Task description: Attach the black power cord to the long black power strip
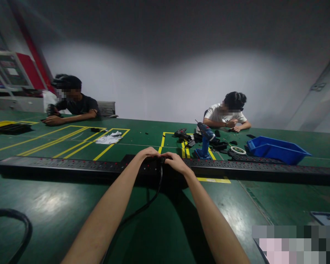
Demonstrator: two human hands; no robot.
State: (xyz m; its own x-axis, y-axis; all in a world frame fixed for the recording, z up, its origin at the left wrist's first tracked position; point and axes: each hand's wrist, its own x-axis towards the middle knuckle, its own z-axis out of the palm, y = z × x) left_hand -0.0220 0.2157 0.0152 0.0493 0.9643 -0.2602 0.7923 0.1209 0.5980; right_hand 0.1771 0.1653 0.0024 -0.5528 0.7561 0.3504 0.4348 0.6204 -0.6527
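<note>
A long black power strip (pixel 79 165) with rows of sockets and small red marks lies across the green table. At its middle, my left hand (pixel 149 152) and my right hand (pixel 175 162) meet around the dark end of a black cable (pixel 160 178). The fingers of both hands are pressed together at that cable end, just above the strip. From there the cable hangs over the strip's near side and runs down to the lower left, passing under my left forearm. Whether the cable end sits in a socket is hidden.
Behind the strip stand a blue cordless drill (pixel 205 141), a blue bin (pixel 277 149), a tape roll (pixel 238 150) and black parts. White gloves (pixel 109 138) lie left. Two people sit across the table. A thick black cable (pixel 26 227) curves at the lower left.
</note>
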